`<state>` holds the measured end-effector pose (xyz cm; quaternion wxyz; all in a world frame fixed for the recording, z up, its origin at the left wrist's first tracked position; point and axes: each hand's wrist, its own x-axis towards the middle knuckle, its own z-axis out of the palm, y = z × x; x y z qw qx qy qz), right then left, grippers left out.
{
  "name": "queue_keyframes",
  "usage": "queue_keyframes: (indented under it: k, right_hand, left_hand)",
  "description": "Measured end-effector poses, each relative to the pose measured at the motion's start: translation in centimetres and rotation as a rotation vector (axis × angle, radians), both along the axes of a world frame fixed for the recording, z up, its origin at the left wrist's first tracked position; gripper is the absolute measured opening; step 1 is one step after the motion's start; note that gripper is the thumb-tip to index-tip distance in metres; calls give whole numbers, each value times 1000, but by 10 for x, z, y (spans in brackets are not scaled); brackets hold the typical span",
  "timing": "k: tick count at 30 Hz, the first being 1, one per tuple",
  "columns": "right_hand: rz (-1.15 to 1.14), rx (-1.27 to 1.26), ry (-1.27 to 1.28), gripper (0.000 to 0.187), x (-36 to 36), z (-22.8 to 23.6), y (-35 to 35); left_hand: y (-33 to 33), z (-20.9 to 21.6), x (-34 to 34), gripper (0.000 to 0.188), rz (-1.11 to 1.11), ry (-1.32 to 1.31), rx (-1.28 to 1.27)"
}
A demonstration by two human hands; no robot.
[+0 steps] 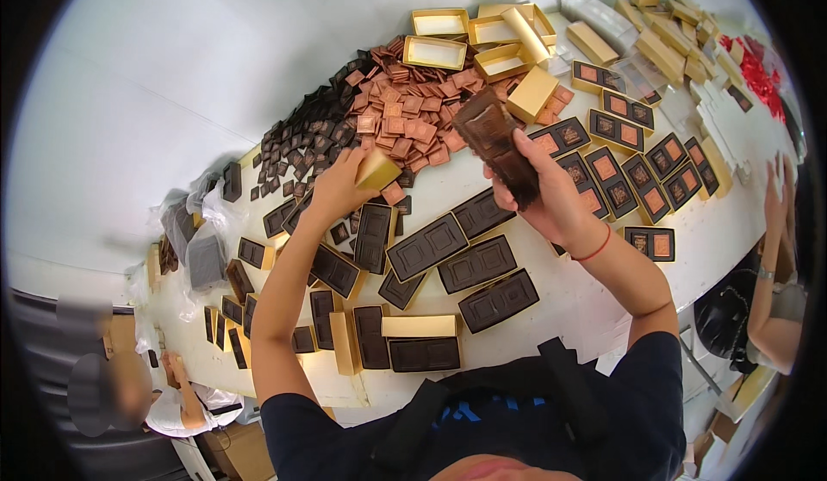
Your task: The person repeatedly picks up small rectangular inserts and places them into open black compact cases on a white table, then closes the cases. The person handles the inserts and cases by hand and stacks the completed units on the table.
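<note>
My right hand [556, 192] is closed round a dark brown stack of moulded plastic trays [497, 141], tilted above the table. My left hand [340, 186] grips a small gold box [379, 169] at the near edge of the heaped squares. Behind it lies a large pile of copper-coloured wrapped squares [405, 106], with black wrapped squares [314, 132] to its left. Between my forearms stand several gold boxes fitted with dark trays, one of them a long box [428, 247]. Their tray compartments show no squares.
Filled boxes [605, 169] holding copper and black squares stand to the right. Open gold boxes [436, 52] sit behind the pile, with more gold cartons [668, 37] at the far right. Clear plastic bags [207, 214] lie at left. Other people's hands [778, 192] show at both table ends.
</note>
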<state>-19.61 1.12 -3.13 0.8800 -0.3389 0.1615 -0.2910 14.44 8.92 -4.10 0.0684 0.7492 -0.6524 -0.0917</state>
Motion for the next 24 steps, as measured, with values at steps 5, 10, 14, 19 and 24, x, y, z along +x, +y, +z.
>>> queue_keyframes:
  k: [5, 10, 14, 19, 24]
  right_hand:
    - [52, -119, 32, 43, 6, 16, 5]
    - [-94, -1082, 98, 43, -21, 16, 14]
    - [0, -1426, 165, 51, -36, 34, 47]
    - [280, -1673, 282, 62, -60, 50, 67]
    - [590, -1654, 240, 52, -57, 37, 76]
  left_hand:
    - [29, 16, -9, 56, 101, 760, -211]
    - [97, 39, -95, 27, 81, 1311, 171]
    - [137, 20, -143, 35, 9, 1647, 359]
    - [169, 3, -176, 59, 249, 1562, 558]
    - [177, -8, -187, 54, 102, 1562, 506]
